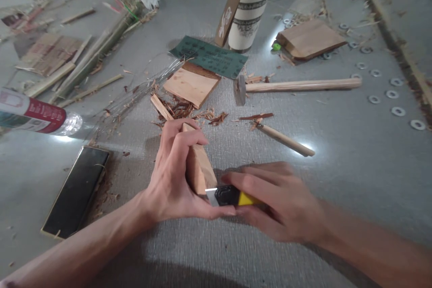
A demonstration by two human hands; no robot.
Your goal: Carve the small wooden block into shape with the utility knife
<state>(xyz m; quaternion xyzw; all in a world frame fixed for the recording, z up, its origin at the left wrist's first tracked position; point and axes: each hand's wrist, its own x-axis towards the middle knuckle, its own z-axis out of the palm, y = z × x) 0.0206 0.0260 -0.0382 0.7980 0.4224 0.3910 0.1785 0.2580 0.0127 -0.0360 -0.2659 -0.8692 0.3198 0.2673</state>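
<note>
My left hand (173, 180) is closed around a small wooden block (199, 164), fingers curled over its far end and the thumb reaching along below its near end. In my right hand (280, 202) is a black and yellow utility knife (227, 195), its handle partly hidden by the fingers. The short blade touches the near end of the block, close to my left thumb. Beyond the block lie brown wood shavings (178, 109) and a flat piece of wood (192, 84), partly covered by a green sandpaper sheet (209, 56).
A hammer (303, 85) and a thin stick (285, 138) lie to the right, with several washers (398, 111) and another wood piece (310, 38). A patterned cup (249, 13) stands at the back. On the left are a phone (76, 191), a bottle (37, 112) and wire (135, 87).
</note>
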